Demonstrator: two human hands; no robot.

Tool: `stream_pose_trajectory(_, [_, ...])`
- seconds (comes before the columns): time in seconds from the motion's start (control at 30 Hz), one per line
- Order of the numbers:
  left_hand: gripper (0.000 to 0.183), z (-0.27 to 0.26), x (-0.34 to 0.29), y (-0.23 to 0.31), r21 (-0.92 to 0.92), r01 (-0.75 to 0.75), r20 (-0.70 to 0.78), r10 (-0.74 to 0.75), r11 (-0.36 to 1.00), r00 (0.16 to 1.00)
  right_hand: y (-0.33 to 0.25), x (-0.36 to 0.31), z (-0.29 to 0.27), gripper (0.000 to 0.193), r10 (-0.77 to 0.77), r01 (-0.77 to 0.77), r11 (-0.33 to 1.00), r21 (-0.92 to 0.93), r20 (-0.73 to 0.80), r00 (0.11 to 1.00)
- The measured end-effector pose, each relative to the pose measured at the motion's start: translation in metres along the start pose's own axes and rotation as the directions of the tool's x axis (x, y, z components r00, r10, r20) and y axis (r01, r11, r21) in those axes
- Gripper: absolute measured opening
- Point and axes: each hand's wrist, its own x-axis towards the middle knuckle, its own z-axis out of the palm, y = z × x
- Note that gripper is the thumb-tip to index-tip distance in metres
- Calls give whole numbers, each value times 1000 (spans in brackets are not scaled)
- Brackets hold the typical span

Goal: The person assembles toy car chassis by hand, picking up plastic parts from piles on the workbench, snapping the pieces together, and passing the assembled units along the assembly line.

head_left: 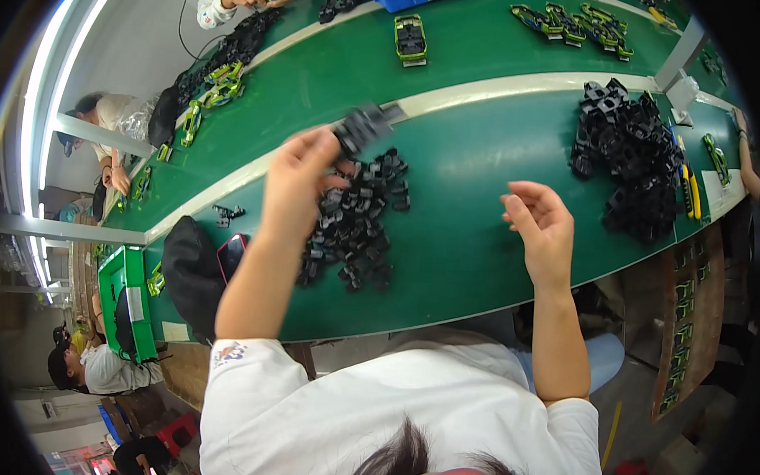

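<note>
My left hand point(303, 172) is closed on a black plastic car part point(365, 130), smeared by motion and raised over the workbench. Just below it lies a pile of small black plastic parts point(355, 224). To the right, my right hand point(543, 231) hovers above the green bench surface point(455, 257) with loosely curled fingers, slightly apart, and nothing visible in them. Farther right a taller heap of black plastic car parts point(622, 145) stands near the bench's end.
Yellow-handled pliers point(694, 194) lie beside the right heap, near a green toy car body point(717, 157). A black cap point(190, 273), a phone point(231, 256) and a green crate point(127, 300) are at the left. Across a pale strip point(460, 98), a conveyor carries green car bodies point(410, 40); other people work nearby.
</note>
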Motion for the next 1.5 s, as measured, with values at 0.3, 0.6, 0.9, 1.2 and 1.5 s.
stream_pose_trajectory(0.3, [27,-98,315,-41,-7,19,-655,-19,1000,755,20,12,-7,11,-289,226,866,-446,-79,954])
stream_pose_trajectory(0.6, [31,-136,456,-80,-141,17,-652,-106,990,751,17,23,-8,13,-328,214,797,-565,-107,939])
stream_pose_trajectory(0.9, [36,-74,320,-36,101,-98,-232,119,990,966,-5,11,-47,20,-684,379,598,-706,-204,701])
stream_pose_trajectory(1.2, [18,0,25,13,312,-419,272,342,853,900,-37,25,-140,58,-720,-246,235,-940,-338,606])
stream_pose_trajectory(1.5, [17,32,-57,-8,104,-283,392,223,953,892,-34,18,-142,58,-705,-150,327,-933,-346,618])
